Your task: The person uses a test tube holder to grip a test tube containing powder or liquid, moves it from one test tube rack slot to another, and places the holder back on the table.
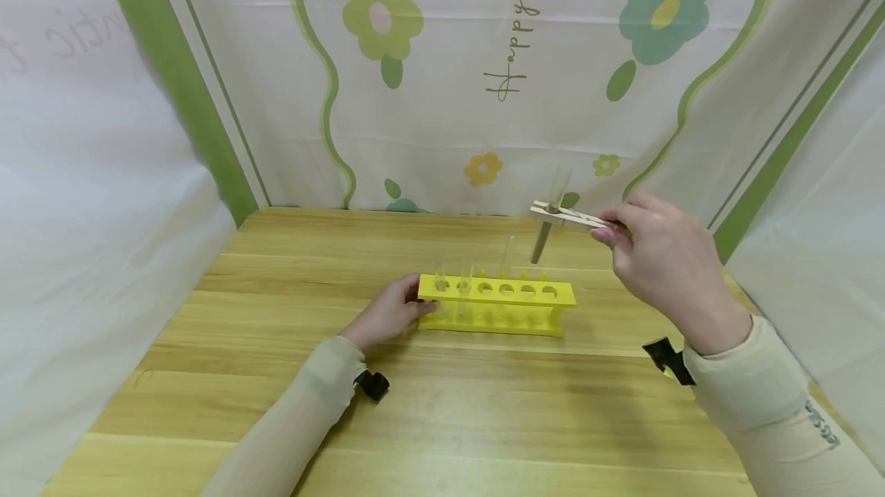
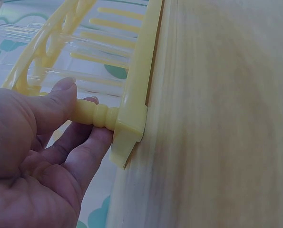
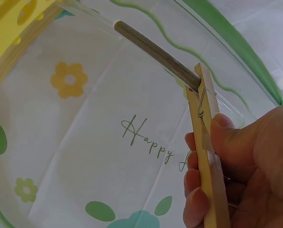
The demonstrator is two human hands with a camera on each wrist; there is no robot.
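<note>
R hand (image 1: pixel 664 259) grips the wooden clamp (image 1: pixel 575 217) near its tail, thumb on one side, fingers curled on the other; clamp's far end bites a glass tube (image 1: pixel 542 242) w/ dark stuff in its lower part. So tube sits beyond the fingertips, to the person's L of them, up in the air, touched only by the clamp. Its long axis runs crosswise to the clamp, steep but tilted: top leans R, bottom end goes down & L.

Yellow rack (image 1: pixel 495 300) stands on the table (image 1: pixel 484 405), lower & L of R hand. In head view tube's bottom shows just above rack's R half, w/ a gap; whether it's right over a hole (image 1: pixel 528 291) or a bit behind, can't tell. Holes face up, so tube's lean doesn't line up w/ them. R wrist view: dark end points toward the rack side.

R hand is much nearer the tube. L hand (image 1: pixel 387 313) is at rack's L end, thumb & fingers holding the end post (image 2: pixel 101 114), just beside 2 clear tubes (image 1: pixel 464 282) in the leftmost holes. Thin clear rod (image 1: pixel 508 255) sticks up farther R, type unclear.
</note>
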